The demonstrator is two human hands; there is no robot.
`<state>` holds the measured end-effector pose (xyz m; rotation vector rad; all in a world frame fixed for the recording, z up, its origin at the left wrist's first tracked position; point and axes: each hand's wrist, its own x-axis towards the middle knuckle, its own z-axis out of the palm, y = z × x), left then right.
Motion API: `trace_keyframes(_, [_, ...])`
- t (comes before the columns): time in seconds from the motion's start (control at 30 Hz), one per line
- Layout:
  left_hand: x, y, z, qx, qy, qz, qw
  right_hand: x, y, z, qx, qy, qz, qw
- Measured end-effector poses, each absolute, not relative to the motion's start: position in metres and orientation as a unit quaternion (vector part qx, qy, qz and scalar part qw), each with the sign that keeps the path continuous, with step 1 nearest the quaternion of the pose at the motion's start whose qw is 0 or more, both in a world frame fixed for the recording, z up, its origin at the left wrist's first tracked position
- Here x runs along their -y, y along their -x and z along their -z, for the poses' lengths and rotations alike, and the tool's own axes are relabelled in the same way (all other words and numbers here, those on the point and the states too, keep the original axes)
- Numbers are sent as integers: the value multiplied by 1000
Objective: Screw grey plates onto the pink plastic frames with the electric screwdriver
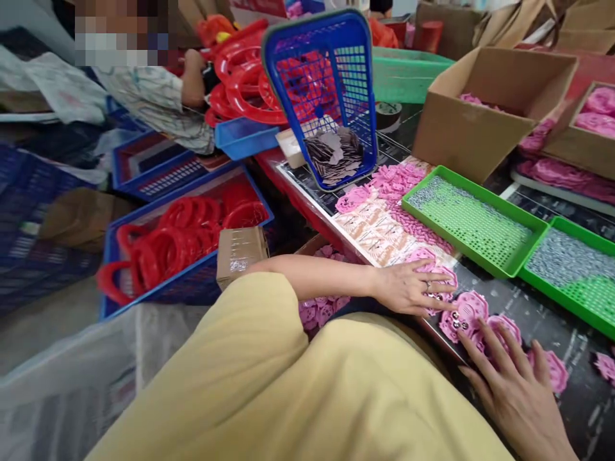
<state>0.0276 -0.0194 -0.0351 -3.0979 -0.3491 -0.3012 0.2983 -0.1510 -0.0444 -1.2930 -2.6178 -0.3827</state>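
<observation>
Your left hand (416, 288) and right hand (523, 390) are both open with fingers extended, seemingly to steady the pink piece (473, 305) their fingertips meet at in the lower right of the frame. It lies in a row of pink pieces along the bench's (589, 410) near edge, probably to keep them close to you, while the green trays (509, 246) of small grey parts (562, 262) at the right edge sit just beyond, likely for easy reach.

The table (548, 321) was left bare between pink pieces (475, 301) and green trays (494, 246). Beyond, passage was blocked by a cardboard box (456, 137).
</observation>
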Motion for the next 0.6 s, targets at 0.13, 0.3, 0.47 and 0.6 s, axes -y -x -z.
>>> trace_keyframes(0.13, [15, -32, 32, 90, 991, 94, 13, 149, -300, 43, 883, 440, 126, 102])
trace_keyframes(0.3, [-21, 6, 6, 255, 957, 134, -28, 145, -317, 29, 851, 486, 75, 185])
trace_keyframes(0.47, [-118, 94, -40, 611, 787, 83, 6, 131, -333, 19, 808, 515, 86, 273])
trace_keyframes(0.6, [-192, 131, -47, 699, 706, 109, 14, 120, -322, 11, 817, 507, 80, 262])
